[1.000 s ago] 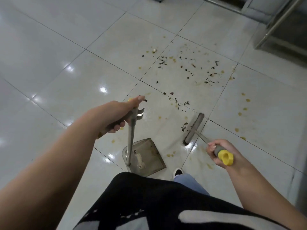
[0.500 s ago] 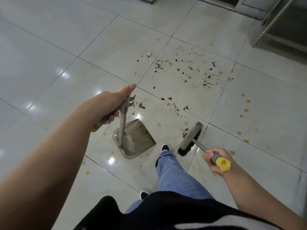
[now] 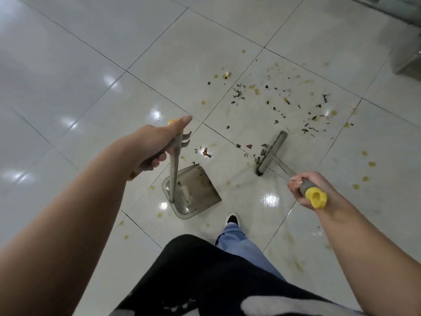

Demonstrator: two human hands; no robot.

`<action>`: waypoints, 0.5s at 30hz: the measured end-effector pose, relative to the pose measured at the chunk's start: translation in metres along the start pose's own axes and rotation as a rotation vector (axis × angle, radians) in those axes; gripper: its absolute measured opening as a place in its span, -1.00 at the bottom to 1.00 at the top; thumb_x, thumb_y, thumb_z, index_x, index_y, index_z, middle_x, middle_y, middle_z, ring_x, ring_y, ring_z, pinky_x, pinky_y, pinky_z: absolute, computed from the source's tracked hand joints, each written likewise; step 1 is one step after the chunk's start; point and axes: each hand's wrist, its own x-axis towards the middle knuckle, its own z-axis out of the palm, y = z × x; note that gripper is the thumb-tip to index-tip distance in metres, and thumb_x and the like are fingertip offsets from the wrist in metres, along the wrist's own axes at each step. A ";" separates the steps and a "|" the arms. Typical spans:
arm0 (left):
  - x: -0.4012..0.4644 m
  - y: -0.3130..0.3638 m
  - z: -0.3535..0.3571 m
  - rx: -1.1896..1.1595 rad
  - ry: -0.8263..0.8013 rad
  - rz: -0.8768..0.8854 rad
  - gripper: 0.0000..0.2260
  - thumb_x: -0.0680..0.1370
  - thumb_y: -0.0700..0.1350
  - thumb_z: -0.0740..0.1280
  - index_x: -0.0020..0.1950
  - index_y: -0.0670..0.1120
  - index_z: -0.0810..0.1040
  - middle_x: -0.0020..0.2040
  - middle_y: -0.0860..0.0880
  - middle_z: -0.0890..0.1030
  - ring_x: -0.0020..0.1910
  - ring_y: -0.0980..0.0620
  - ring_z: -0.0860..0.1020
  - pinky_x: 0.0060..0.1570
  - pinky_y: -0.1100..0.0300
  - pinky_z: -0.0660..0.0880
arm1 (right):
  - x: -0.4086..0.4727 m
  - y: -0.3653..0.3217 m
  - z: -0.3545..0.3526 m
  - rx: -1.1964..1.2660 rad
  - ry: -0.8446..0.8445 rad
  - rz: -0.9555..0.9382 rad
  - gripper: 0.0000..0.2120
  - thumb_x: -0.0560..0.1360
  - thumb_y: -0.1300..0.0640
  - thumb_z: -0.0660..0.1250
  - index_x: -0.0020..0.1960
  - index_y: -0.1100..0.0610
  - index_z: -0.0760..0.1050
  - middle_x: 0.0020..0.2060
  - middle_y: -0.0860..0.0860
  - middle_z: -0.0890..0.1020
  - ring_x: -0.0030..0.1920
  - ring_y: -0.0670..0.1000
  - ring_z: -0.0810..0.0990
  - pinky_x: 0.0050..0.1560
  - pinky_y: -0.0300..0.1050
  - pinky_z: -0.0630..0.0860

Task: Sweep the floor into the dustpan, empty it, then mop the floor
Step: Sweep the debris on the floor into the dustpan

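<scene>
dustpan (image 3: 193,190) sits flat on the tiled floor (image 3: 68,65), mouth toward scattered debris (image 3: 284,106); contents appear slight, view blurred. broom (image 3: 271,153) head rests beside the litter. advise short strokes toward the pan, lip pressed down. left hand (image 3: 155,144) grips the dustpan handle; right hand (image 3: 305,188) is wrapped round the broom handle.

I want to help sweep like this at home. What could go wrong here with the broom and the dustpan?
1. The broom head sits among wet-looking yellow drips; sweeping could smear them instead of lifting them.
2. Dark crumbs lie beyond the dustpan mouth; a hard sweep might fling them past it.
3. The floor looks shiny, and the shoe stands near drips, so slipping seems possible.
</scene>
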 end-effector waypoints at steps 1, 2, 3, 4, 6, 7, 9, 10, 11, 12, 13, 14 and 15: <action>0.003 -0.001 -0.007 0.003 0.005 -0.007 -0.32 0.27 0.50 0.19 -0.28 -0.16 0.52 -0.51 -0.02 0.39 -0.66 0.10 0.31 -0.63 0.35 0.29 | -0.004 -0.002 0.006 -0.013 -0.003 0.010 -0.74 0.45 0.39 -0.04 -0.34 0.13 0.17 -0.61 0.01 0.30 -0.73 -0.15 0.31 -0.71 -0.43 0.28; 0.006 -0.003 -0.014 0.007 0.010 -0.012 -0.32 0.28 0.49 0.19 -0.28 -0.17 0.52 -0.52 -0.02 0.39 -0.65 0.09 0.31 -0.62 0.33 0.29 | -0.008 -0.001 0.012 -0.038 -0.008 0.014 -0.72 0.49 0.37 -0.06 -0.35 0.14 0.17 -0.63 0.01 0.30 -0.74 -0.15 0.31 -0.72 -0.42 0.28; 0.008 -0.005 -0.022 0.011 0.015 -0.013 -0.33 0.29 0.48 0.20 -0.29 -0.17 0.52 -0.54 -0.01 0.38 -0.64 0.09 0.30 -0.61 0.32 0.28 | -0.014 0.002 0.017 -0.074 -0.013 0.018 -0.71 0.50 0.36 -0.06 -0.35 0.13 0.18 -0.63 0.01 0.30 -0.74 -0.15 0.31 -0.73 -0.41 0.28; 0.010 -0.008 -0.030 0.016 0.020 -0.009 -0.34 0.30 0.47 0.21 -0.29 -0.18 0.52 -0.56 0.00 0.38 -0.64 0.08 0.30 -0.59 0.30 0.26 | -0.018 0.006 0.021 -0.115 -0.017 0.023 -0.71 0.50 0.35 -0.06 -0.35 0.13 0.18 -0.61 0.02 0.30 -0.74 -0.14 0.31 -0.74 -0.41 0.27; 0.011 -0.013 -0.046 0.021 0.027 0.007 -0.35 0.30 0.46 0.21 -0.30 -0.18 0.52 -0.58 0.02 0.36 -0.63 0.08 0.28 -0.55 0.27 0.24 | -0.024 0.016 0.029 -0.173 -0.024 0.037 -0.71 0.51 0.36 -0.06 -0.35 0.14 0.19 -0.49 0.05 0.27 -0.74 -0.14 0.30 -0.75 -0.41 0.26; 0.011 -0.016 -0.053 0.018 0.032 0.017 -0.35 0.31 0.46 0.21 -0.30 -0.18 0.52 -0.58 0.02 0.36 -0.63 0.08 0.28 -0.54 0.27 0.24 | -0.024 0.021 0.034 -0.182 -0.031 0.053 -0.71 0.51 0.36 -0.06 -0.35 0.15 0.20 -0.44 0.04 0.25 -0.74 -0.14 0.30 -0.75 -0.41 0.26; 0.012 -0.022 -0.067 0.005 0.047 0.037 -0.36 0.32 0.45 0.20 -0.31 -0.17 0.50 -0.56 0.00 0.36 -0.63 0.08 0.28 -0.55 0.27 0.24 | -0.023 0.032 0.049 -0.184 -0.055 0.100 -0.70 0.52 0.36 -0.05 -0.35 0.16 0.22 -0.46 0.04 0.28 -0.73 -0.14 0.30 -0.74 -0.42 0.28; 0.011 -0.026 -0.076 0.001 0.054 0.044 -0.36 0.33 0.45 0.19 -0.30 -0.17 0.50 -0.55 0.00 0.36 -0.63 0.08 0.28 -0.56 0.27 0.24 | -0.020 0.038 0.059 -0.188 -0.068 0.117 -0.69 0.52 0.36 -0.04 -0.36 0.16 0.23 -0.47 0.04 0.29 -0.73 -0.14 0.30 -0.74 -0.42 0.28; 0.011 -0.032 -0.085 0.003 0.056 0.052 -0.36 0.33 0.45 0.18 -0.29 -0.17 0.50 -0.54 0.00 0.36 -0.63 0.09 0.28 -0.56 0.27 0.25 | -0.017 0.045 0.069 -0.198 -0.082 0.131 -0.70 0.52 0.36 -0.04 -0.35 0.16 0.24 -0.45 0.03 0.29 -0.73 -0.14 0.31 -0.74 -0.42 0.29; 0.010 -0.038 -0.094 0.007 0.056 0.060 -0.35 0.33 0.46 0.17 -0.28 -0.17 0.50 -0.54 0.00 0.36 -0.63 0.08 0.28 -0.56 0.27 0.25 | -0.014 0.053 0.081 -0.212 -0.099 0.143 -0.70 0.53 0.36 -0.04 -0.34 0.16 0.24 -0.41 0.02 0.27 -0.72 -0.14 0.31 -0.74 -0.42 0.29; 0.010 -0.045 -0.104 0.010 0.056 0.067 -0.34 0.33 0.46 0.16 -0.27 -0.18 0.51 -0.53 -0.01 0.36 -0.62 0.08 0.28 -0.54 0.25 0.25 | -0.010 0.062 0.094 -0.227 -0.118 0.158 -0.71 0.53 0.35 -0.04 -0.33 0.16 0.23 -0.38 0.01 0.25 -0.72 -0.14 0.31 -0.75 -0.41 0.29; 0.010 -0.053 -0.116 0.013 0.058 0.073 -0.33 0.33 0.47 0.16 -0.26 -0.18 0.51 -0.53 -0.01 0.36 -0.61 0.07 0.28 -0.53 0.24 0.25 | -0.006 0.073 0.107 -0.247 -0.136 0.176 -0.71 0.53 0.35 -0.04 -0.32 0.16 0.23 -0.38 0.00 0.24 -0.72 -0.14 0.31 -0.75 -0.41 0.28; 0.010 -0.061 -0.128 0.012 0.061 0.077 -0.32 0.32 0.47 0.16 -0.25 -0.18 0.51 -0.53 -0.01 0.36 -0.60 0.06 0.28 -0.52 0.23 0.24 | -0.002 0.084 0.121 -0.269 -0.150 0.197 -0.71 0.54 0.34 -0.04 -0.32 0.16 0.23 -0.40 0.00 0.25 -0.73 -0.14 0.31 -0.75 -0.41 0.28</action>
